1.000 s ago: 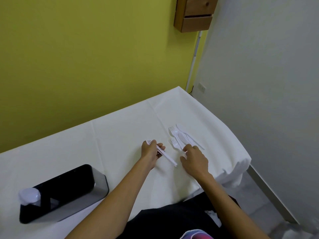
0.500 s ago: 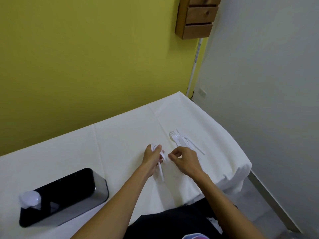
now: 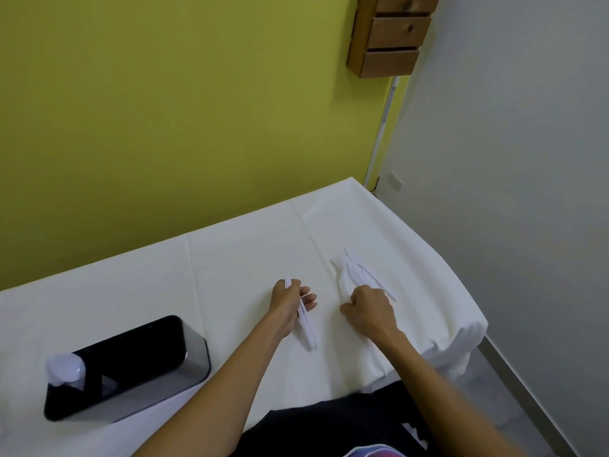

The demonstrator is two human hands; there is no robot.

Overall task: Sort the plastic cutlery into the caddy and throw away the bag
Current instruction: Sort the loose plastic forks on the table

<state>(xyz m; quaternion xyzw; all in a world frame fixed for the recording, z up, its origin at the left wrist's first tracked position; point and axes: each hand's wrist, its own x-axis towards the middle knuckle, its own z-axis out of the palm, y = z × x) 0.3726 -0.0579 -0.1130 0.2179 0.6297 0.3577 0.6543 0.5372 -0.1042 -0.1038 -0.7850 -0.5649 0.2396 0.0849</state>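
Head view, left to right: the black caddy (image 3: pixel 194 356) with steel sides sits on the near left of the white-clothed table (image 3: pixel 230 258), its long axis running near-left to far-right. Something pale and rounded (image 3: pixel 64 369) sits at its left end; I cannot tell what it is. My left hand (image 3: pixel 286 301) is curled round a small bundle of white plastic cutlery (image 3: pixel 307 329). The bundle's long axis runs far to near, tilted slightly right. Its handles point toward me and its heads poke out past my thumb, too blurred to name. My right hand (image 3: pixel 370 313), apart from the left, is curled over the near end of the loose cutlery pile (image 3: pixel 354 275). That pile points far-left. My knuckles hide whether I grip a piece. A wooden drawer unit (image 3: pixel 392 34), cut off at the top, hangs on the far wall.
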